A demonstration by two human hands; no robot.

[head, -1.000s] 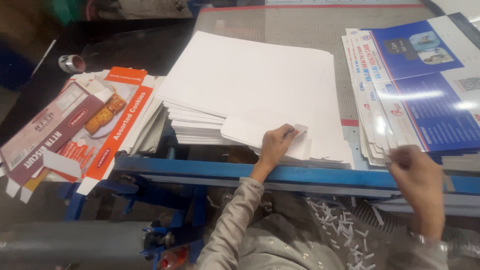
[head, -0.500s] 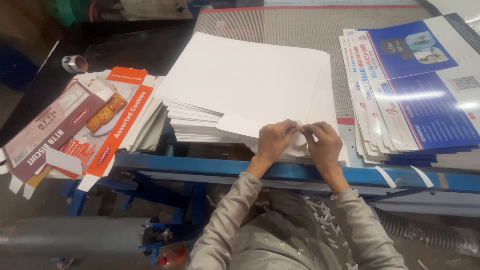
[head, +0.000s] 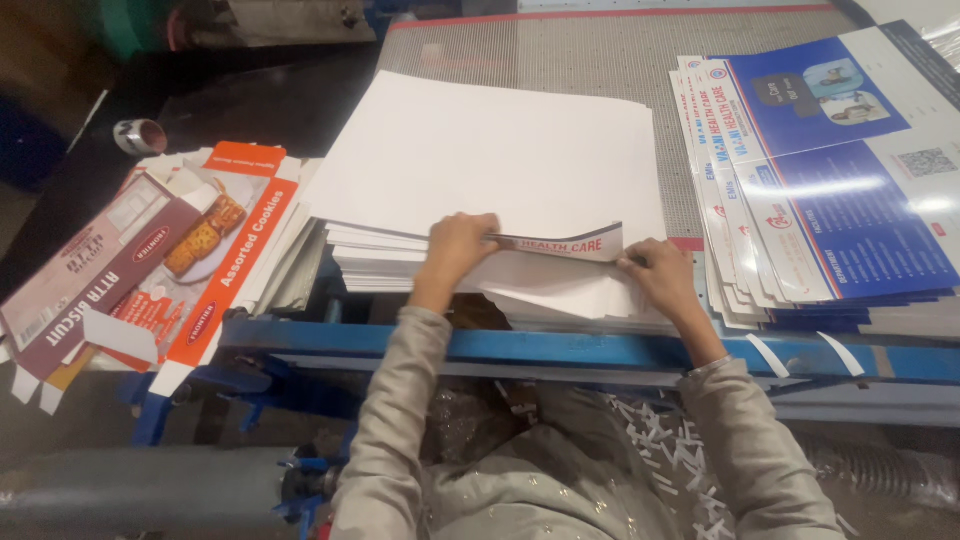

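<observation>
Top sheet (head: 560,245) of the white stack (head: 490,170) is being peeled up at its near edge, white on the back, printed strip in red and blue showing along the curled-over lip. It is lying on the stack at the near middle of the table, near edge lifting, far part flat on the pile. Left hand (head: 455,250) is pinching the lip at its left end, fingers clenched on the sheet edge, thumb under. Right hand (head: 665,280) is gripping the right end of the same lip, fingers curled around it, knuckles toward camera. Both wrists are resting over the near side of the stack, grey sleeves (head: 400,420) coming up from below.

Stack is sitting square-ish, slightly rotated, its near edge overhanging the blue table rail (head: 560,350). Right of it, well apart from the lifted sheet but near the right hand, a fanned pile of blue printed sheets (head: 830,170) is lying face up, its left edges stepping toward the white stack. A strip of bare grey table mat (head: 600,50) is showing beyond and between the two piles. Left of the white stack, just beside it, flattened orange and maroon cartons (head: 170,260) are spreading out, some hanging off the edge. A tape roll (head: 140,135) is sitting on the dark surface far left. White paper trimmings (head: 670,450) are scattering below the rail near the lap.
</observation>
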